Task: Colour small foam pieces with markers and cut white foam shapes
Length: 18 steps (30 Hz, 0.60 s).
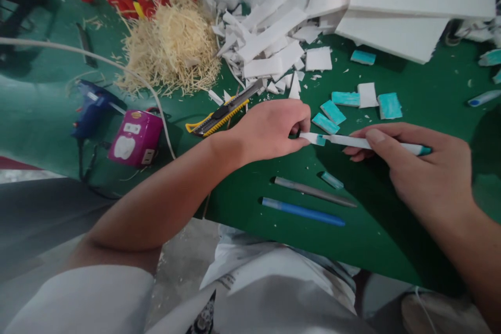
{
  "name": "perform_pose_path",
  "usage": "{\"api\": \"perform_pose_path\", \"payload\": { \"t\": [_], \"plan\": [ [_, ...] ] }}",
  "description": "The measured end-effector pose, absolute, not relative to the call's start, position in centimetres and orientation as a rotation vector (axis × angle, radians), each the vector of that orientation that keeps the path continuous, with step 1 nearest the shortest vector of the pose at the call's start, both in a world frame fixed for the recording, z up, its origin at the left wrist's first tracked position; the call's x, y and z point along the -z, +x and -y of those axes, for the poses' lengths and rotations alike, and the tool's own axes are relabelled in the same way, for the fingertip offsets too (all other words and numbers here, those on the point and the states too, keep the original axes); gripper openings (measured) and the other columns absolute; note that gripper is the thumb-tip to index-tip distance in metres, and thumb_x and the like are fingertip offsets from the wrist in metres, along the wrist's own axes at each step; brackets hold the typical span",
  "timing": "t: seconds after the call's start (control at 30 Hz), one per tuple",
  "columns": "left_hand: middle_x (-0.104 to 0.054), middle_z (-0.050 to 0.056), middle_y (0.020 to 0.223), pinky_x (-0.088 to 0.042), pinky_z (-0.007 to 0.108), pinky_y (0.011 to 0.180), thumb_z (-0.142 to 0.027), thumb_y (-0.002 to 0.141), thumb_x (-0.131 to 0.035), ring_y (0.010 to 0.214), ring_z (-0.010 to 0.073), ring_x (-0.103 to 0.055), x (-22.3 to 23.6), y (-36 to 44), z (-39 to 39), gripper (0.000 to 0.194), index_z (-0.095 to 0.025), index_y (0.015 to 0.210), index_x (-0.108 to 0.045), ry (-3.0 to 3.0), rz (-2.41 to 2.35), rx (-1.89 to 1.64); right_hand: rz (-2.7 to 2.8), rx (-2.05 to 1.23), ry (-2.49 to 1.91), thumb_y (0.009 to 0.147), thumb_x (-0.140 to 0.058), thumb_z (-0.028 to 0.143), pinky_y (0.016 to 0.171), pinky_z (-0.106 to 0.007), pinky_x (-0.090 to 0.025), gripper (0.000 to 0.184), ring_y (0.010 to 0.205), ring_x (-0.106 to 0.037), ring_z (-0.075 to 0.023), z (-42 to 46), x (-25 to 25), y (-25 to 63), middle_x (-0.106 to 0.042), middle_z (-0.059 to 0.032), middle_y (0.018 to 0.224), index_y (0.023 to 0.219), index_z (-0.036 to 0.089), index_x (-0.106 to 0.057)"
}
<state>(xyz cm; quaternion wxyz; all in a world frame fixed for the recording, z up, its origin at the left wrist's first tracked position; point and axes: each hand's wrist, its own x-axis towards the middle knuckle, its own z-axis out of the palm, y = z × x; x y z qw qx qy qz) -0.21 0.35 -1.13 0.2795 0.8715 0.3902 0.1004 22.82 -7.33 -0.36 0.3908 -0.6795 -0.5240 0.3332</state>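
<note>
My left hand (270, 129) is closed in a pinch on a small white foam piece (313, 139) with a teal end, held just above the green table (371, 229). My right hand (422, 172) grips a white marker (376, 143) with a teal end; its tip touches the small piece. Several teal-coloured foam pieces (344, 98) lie just beyond my hands. A teal marker cap (332, 180), a grey pen (313, 191) and a blue pen (303, 212) lie on the table below my hands.
A yellow utility knife (223, 114) lies left of my left hand. Behind it are a pile of straw-like shavings (172, 47), white foam scraps (266, 42) and foam boards (410, 15). A blue glue gun (92, 107) and magenta power strip (135, 138) sit at left.
</note>
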Motion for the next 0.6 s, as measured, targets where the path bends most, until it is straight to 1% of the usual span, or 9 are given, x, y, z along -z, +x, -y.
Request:
{"api": "perform_pose_path", "payload": {
  "t": [0.03, 0.13, 0.2, 0.27, 0.37, 0.5, 0.6],
  "plan": [
    [-0.061, -0.003, 0.08, -0.038, 0.027, 0.068, -0.022, 0.088, -0.075, 0.07, 0.0117, -0.053, 1.11, -0.19, -0.34, 0.008, -0.018, 0.087, -0.068, 2.337, -1.048, -0.27, 1.339, -0.841, -1.731, 0.081, -0.076, 0.035, 0.064, -0.029, -0.063, 0.011, 0.06, -0.072, -0.0151, 7.33, 0.42, 22.89, -0.076, 0.0024, 0.066, 0.074, 0.031, -0.082],
    [-0.061, -0.003, 0.08, -0.038, 0.026, 0.068, -0.021, 0.087, -0.075, 0.069, 0.0114, -0.053, 1.12, -0.18, -0.35, 0.008, -0.018, 0.087, -0.068, 2.34, -1.044, -0.283, 1.406, -0.873, -1.676, 0.081, -0.078, 0.039, 0.057, -0.029, -0.061, 0.014, 0.057, -0.071, -0.017, 7.35, 0.69, 23.13, -0.072, 0.0021, 0.058, 0.069, 0.031, -0.081],
    [-0.062, -0.003, 0.08, -0.038, 0.027, 0.068, -0.022, 0.087, -0.075, 0.07, 0.0115, -0.054, 1.17, -0.2, -0.37, 0.008, -0.018, 0.087, -0.068, 2.342, -1.039, -0.291, 1.411, -0.88, -1.65, 0.081, -0.078, 0.039, 0.056, -0.029, -0.061, 0.016, 0.056, -0.071, -0.0173, 7.37, 0.78, 23.12, -0.07, 0.0023, 0.056, 0.067, 0.031, -0.081],
    [-0.062, -0.003, 0.081, -0.038, 0.027, 0.068, -0.022, 0.088, -0.074, 0.071, 0.0118, -0.055, 1.2, -0.23, -0.37, 0.008, -0.018, 0.087, -0.068, 2.344, -1.04, -0.293, 1.369, -0.853, -1.688, 0.081, -0.077, 0.037, 0.062, -0.03, -0.063, 0.012, 0.059, -0.072, -0.0164, 7.35, 0.74, 22.96, -0.075, 0.0022, 0.063, 0.073, 0.031, -0.082],
    [-0.062, -0.003, 0.082, -0.039, 0.027, 0.068, -0.023, 0.088, -0.075, 0.072, 0.0121, -0.056, 1.16, -0.23, -0.34, 0.008, -0.019, 0.088, -0.068, 2.34, -1.053, -0.272, 1.364, -0.844, -1.73, 0.08, -0.076, 0.036, 0.064, -0.03, -0.064, 0.01, 0.06, -0.073, -0.0157, 7.26, 0.51, 22.75, -0.078, 0.0017, 0.07, 0.078, 0.031, -0.084],
    [-0.061, -0.003, 0.081, -0.04, 0.027, 0.069, -0.022, 0.086, -0.079, 0.072, 0.012, -0.057, 1.12, -0.16, -0.29, 0.012, -0.018, 0.087, -0.067, 2.339, -1.046, -0.257, 1.363, -0.86, -1.702, 0.079, -0.073, 0.031, 0.057, -0.028, -0.061, 0.015, 0.055, -0.07, -0.0151, 7.19, 0.28, 22.85, -0.072, 0.002, 0.059, 0.064, 0.031, -0.079],
    [-0.061, -0.003, 0.08, -0.04, 0.027, 0.069, -0.021, 0.087, -0.078, 0.071, 0.0121, -0.057, 1.21, -0.11, -0.28, 0.012, -0.018, 0.086, -0.067, 2.365, -1.03, -0.266, 1.33, -0.853, -1.664, 0.078, -0.074, 0.031, 0.057, -0.028, -0.062, 0.013, 0.054, -0.069, -0.0149, 7.28, 0.16, 22.77, -0.072, 0.0024, 0.059, 0.067, 0.032, -0.081]
  ]
}}
